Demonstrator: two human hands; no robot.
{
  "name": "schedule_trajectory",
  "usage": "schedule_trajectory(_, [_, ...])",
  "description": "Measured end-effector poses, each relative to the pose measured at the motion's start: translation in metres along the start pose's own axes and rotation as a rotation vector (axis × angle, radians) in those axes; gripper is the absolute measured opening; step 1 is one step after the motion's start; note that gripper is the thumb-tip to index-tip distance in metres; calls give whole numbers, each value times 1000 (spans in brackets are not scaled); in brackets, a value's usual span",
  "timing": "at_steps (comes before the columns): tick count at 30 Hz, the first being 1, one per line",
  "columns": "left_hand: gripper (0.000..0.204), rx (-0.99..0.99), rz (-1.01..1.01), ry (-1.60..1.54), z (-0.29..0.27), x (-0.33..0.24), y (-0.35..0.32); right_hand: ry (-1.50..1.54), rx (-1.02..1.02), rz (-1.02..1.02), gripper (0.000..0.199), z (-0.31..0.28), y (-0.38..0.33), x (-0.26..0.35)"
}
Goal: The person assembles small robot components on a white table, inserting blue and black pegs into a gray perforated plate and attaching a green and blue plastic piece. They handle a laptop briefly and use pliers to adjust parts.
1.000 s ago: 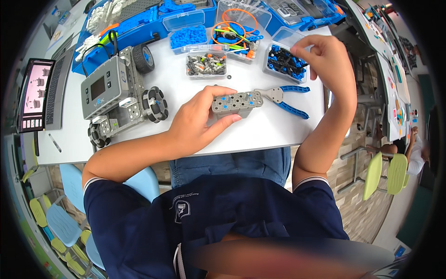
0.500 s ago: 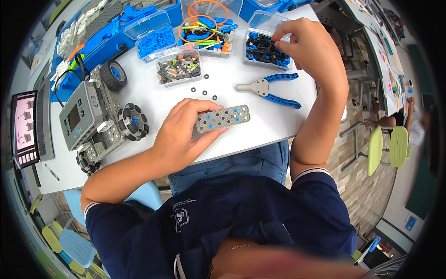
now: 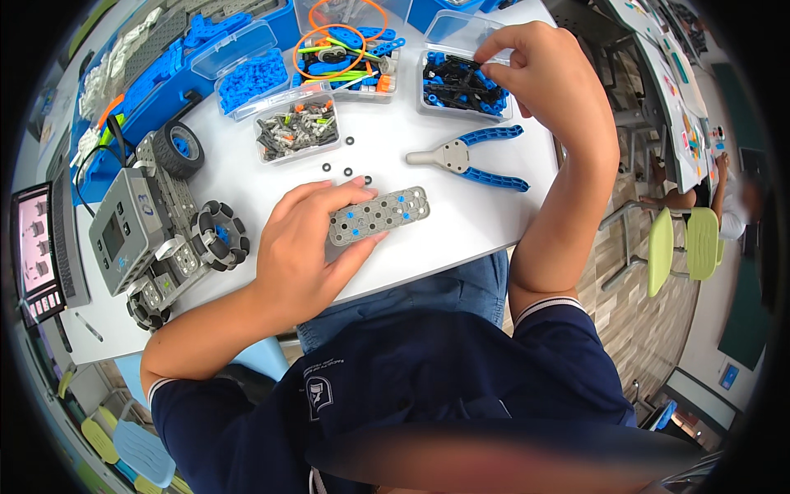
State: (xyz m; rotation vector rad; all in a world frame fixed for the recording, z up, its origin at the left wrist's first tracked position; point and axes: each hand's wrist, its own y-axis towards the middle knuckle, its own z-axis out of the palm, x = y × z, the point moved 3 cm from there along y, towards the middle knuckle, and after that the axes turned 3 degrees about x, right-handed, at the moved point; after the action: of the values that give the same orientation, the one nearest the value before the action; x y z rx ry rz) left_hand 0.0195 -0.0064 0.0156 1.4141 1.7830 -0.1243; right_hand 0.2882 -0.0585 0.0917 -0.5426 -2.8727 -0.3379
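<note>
My left hand (image 3: 306, 243) grips one end of a grey plastic beam plate (image 3: 380, 216) between thumb and fingers. The plate is full of holes, with several blue pins and a few white ones set in it. My right hand (image 3: 539, 72) is over a clear box (image 3: 465, 114) of black and blue parts. Its thumb and forefinger pinch a thin black plastic piece (image 3: 471, 62) at the top of the pile. Pliers (image 3: 461, 156) with blue handles and a grey head lie between my hands. Several small black rings (image 3: 350, 141) are scattered beyond the plate.
A wheeled grey robot build (image 3: 164, 230) stands on the left, near a laptop (image 3: 41, 255). Open boxes of grey pins (image 3: 296, 132), blue pieces (image 3: 253, 81) and mixed parts (image 3: 350, 62) line the back. Orange bands (image 3: 329, 74) lie over the mixed parts.
The view has shifted slightly, so the table things appear a little further left. My right fingers have closed in on a black piece in the box. My left hand still holds the plate.
</note>
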Motion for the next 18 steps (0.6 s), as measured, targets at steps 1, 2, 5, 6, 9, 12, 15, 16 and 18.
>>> schedule_trajectory(1, [45, 2, -15, 0, 0, 1, 0, 25, -17, -43, 14, 1, 0, 1])
schedule_trajectory(2, [45, 3, -8, -9, 1, 1, 0, 36, -20, -91, 14, 3, 1, 3])
schedule_trajectory(5, [46, 5, 8, -33, 2, 1, 0, 38, -33, -270, 17, 11, 3, 8])
schedule_trajectory(6, [46, 5, 12, -38, 3, 1, 0, 24, -16, -270, 18, 15, 4, 8])
schedule_trajectory(9, [47, 10, 29, -28, 2, 1, 1, -18, -56, -316, 17, 27, 8, 11])
schedule_trajectory(12, [46, -1, 56, 0, 0, 1, 3, -50, -47, -312, 20, 34, 11, 13])
schedule_trajectory(15, [44, -9, 40, 35, -3, 2, 4, -76, 43, -241, 20, 31, 12, 16])
schedule_trajectory(16, [44, -13, 28, 44, -4, 2, 4, -80, 111, -183, 18, 29, 12, 17])
schedule_trajectory(18, [42, -32, 1, 44, -4, 4, 5, -19, 98, -111, 25, 20, 11, 24])
